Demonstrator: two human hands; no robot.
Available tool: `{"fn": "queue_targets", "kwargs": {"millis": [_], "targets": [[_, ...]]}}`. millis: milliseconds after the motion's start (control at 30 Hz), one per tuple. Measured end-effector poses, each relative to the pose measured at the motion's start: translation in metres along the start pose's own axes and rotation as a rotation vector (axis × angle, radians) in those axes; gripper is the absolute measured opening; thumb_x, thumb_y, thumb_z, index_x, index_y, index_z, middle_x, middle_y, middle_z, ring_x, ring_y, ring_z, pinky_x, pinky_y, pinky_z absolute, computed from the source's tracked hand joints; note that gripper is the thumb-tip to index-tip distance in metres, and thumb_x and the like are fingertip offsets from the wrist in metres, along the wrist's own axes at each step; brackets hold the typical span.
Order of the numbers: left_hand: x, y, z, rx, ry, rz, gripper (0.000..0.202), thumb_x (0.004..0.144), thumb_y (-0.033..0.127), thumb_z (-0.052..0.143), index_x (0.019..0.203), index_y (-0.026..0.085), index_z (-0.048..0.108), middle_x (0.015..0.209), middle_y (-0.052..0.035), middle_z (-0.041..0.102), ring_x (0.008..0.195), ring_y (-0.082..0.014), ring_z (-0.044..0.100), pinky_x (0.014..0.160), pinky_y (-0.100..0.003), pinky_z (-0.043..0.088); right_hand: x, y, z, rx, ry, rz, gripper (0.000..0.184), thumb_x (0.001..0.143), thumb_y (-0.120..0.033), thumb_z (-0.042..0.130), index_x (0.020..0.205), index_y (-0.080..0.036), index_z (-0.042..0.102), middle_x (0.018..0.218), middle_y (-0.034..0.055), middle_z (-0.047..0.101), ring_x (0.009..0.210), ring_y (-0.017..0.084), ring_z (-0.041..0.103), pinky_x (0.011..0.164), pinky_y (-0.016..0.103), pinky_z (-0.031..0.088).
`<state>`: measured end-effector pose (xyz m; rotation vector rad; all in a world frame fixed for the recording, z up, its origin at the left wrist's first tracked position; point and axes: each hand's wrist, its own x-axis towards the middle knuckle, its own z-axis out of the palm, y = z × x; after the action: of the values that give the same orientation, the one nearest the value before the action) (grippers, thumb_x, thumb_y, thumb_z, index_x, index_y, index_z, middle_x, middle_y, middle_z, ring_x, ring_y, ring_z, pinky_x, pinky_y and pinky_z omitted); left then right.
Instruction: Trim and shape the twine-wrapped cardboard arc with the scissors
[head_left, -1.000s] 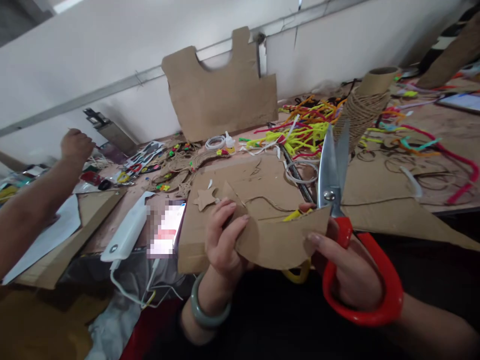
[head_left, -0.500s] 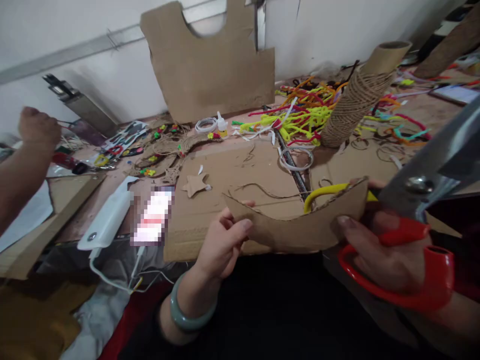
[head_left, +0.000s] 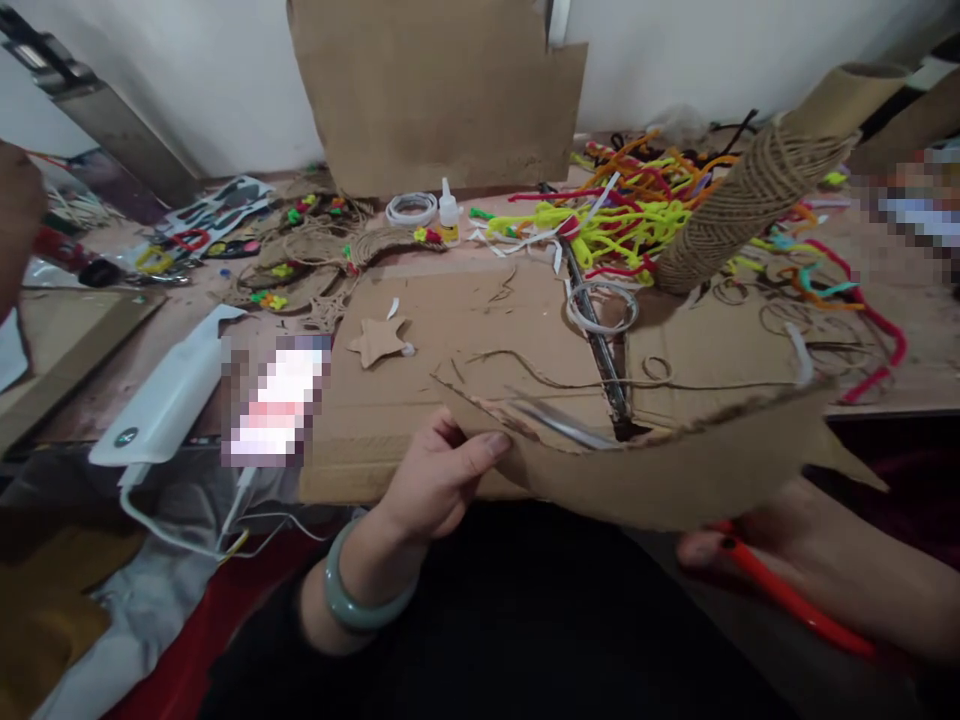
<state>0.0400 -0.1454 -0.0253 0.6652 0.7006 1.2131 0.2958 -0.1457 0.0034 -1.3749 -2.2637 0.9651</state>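
My left hand (head_left: 439, 475) pinches the left end of a curved cardboard piece (head_left: 675, 475) between thumb and fingers. A green bangle is on that wrist. Below the right part of the piece, my right hand (head_left: 795, 560) grips red-handled scissors (head_left: 787, 595). A grey blade shows behind the piece's upper edge; the piece hides the middle of the scissors and some of my right fingers. Under both hands lies a flat cardboard sheet (head_left: 450, 290), with a small cardboard star (head_left: 379, 342) on its left side and a loose strand of twine (head_left: 540, 372) across it.
A twine-wrapped tube (head_left: 750, 200) leans beside a pile of coloured pipe cleaners (head_left: 645, 215). A glue bottle (head_left: 448, 215) stands at the back. On the left are a white power bank (head_left: 169, 385) and a lit phone (head_left: 277, 400). Another person's hand (head_left: 19, 220) is at the left edge.
The scissors have turned from pointing up right to lying behind the cardboard, blade towards the left. My right hand has moved below the piece. My left hand keeps its hold.
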Motion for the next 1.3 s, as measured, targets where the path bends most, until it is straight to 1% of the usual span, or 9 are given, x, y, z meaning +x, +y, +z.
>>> {"fn": "queue_targets", "kwargs": {"millis": [133, 267, 367, 500, 667, 900, 1033, 1200, 1300], "targets": [[0.002, -0.004, -0.004, -0.003, 0.069, 0.032, 0.016, 0.063, 0.022, 0.076, 0.079, 0.023, 0.072, 0.076, 0.0009, 0.072, 0.076, -0.0119, 0.064, 0.077, -0.022, 0.05, 0.005, 0.003, -0.004, -0.182, -0.142, -0.134, 0.031, 0.075, -0.041, 0.059, 0.101, -0.025, 0.062, 0.095, 0.0059, 0.066, 0.087, 0.024, 0.063, 0.072, 0.031, 0.054], [0.001, -0.004, -0.005, 0.039, 0.101, 0.05, 0.015, 0.063, 0.022, 0.077, 0.076, 0.021, 0.072, 0.071, 0.001, 0.071, 0.073, -0.0117, 0.064, 0.078, -0.024, 0.05, 0.005, 0.007, -0.008, -0.337, -0.06, -0.222, 0.039, 0.074, -0.047, 0.059, 0.108, -0.027, 0.057, 0.097, 0.0056, 0.067, 0.08, 0.023, 0.066, 0.061, 0.028, 0.055], [0.001, -0.004, -0.004, 0.034, 0.098, 0.044, 0.014, 0.063, 0.022, 0.077, 0.076, 0.021, 0.072, 0.072, 0.0014, 0.071, 0.069, -0.0108, 0.063, 0.075, -0.023, 0.05, 0.007, 0.005, -0.01, -0.493, 0.022, -0.337, 0.042, 0.08, -0.049, 0.049, 0.115, -0.026, 0.05, 0.098, 0.0063, 0.068, 0.076, 0.021, 0.067, 0.053, 0.027, 0.054], [0.003, -0.007, -0.005, 0.049, 0.117, 0.061, 0.015, 0.064, 0.021, 0.076, 0.078, 0.021, 0.071, 0.076, 0.0003, 0.072, 0.073, -0.0112, 0.064, 0.076, -0.023, 0.05, 0.011, 0.0, -0.011, -0.609, 0.063, -0.424, 0.041, 0.087, -0.052, 0.035, 0.109, -0.021, 0.05, 0.094, 0.0086, 0.068, 0.075, 0.019, 0.068, 0.051, 0.024, 0.054], [0.004, -0.01, -0.007, 0.065, 0.124, 0.079, 0.016, 0.065, 0.021, 0.075, 0.081, 0.02, 0.071, 0.081, -0.0005, 0.073, 0.078, -0.0115, 0.064, 0.077, -0.021, 0.049, 0.012, 0.001, -0.009, -0.654, 0.103, -0.433, 0.048, 0.087, -0.056, 0.031, 0.101, -0.016, 0.054, 0.09, 0.0094, 0.069, 0.063, 0.016, 0.068, 0.047, 0.022, 0.052], [0.006, -0.01, -0.004, 0.053, 0.146, 0.104, 0.015, 0.065, 0.023, 0.075, 0.079, 0.023, 0.071, 0.08, 0.0016, 0.072, 0.076, -0.012, 0.065, 0.077, -0.023, 0.05, 0.015, 0.001, -0.008, -0.66, 0.085, -0.444, 0.047, 0.09, -0.053, 0.026, 0.107, -0.016, 0.048, 0.091, 0.01, 0.07, 0.072, 0.017, 0.069, 0.053, 0.021, 0.054], [0.005, -0.009, -0.005, 0.044, 0.138, 0.134, 0.014, 0.066, 0.021, 0.075, 0.079, 0.024, 0.072, 0.078, 0.0028, 0.072, 0.076, -0.0103, 0.064, 0.076, -0.02, 0.05, 0.014, 0.005, -0.008, -0.63, 0.06, -0.432, 0.041, 0.089, -0.049, 0.031, 0.113, -0.018, 0.044, 0.095, 0.0088, 0.069, 0.077, 0.018, 0.068, 0.055, 0.022, 0.054], [0.005, -0.006, -0.005, 0.028, 0.1, 0.141, 0.011, 0.068, 0.019, 0.073, 0.079, 0.024, 0.072, 0.076, 0.0039, 0.072, 0.073, -0.008, 0.064, 0.072, -0.016, 0.05, 0.011, 0.011, -0.006, -0.598, 0.032, -0.411, 0.034, 0.086, -0.028, 0.04, 0.119, -0.019, 0.042, 0.098, 0.0063, 0.067, 0.078, 0.016, 0.067, 0.056, 0.021, 0.054], [0.006, -0.006, -0.005, 0.031, 0.101, 0.14, 0.012, 0.069, 0.02, 0.073, 0.079, 0.024, 0.072, 0.077, 0.0035, 0.072, 0.075, -0.0085, 0.064, 0.074, -0.017, 0.05, 0.01, 0.012, -0.005, -0.525, 0.089, -0.334, 0.032, 0.083, -0.039, 0.045, 0.109, -0.023, 0.053, 0.092, 0.0019, 0.069, 0.073, 0.015, 0.067, 0.056, 0.019, 0.053]]}}
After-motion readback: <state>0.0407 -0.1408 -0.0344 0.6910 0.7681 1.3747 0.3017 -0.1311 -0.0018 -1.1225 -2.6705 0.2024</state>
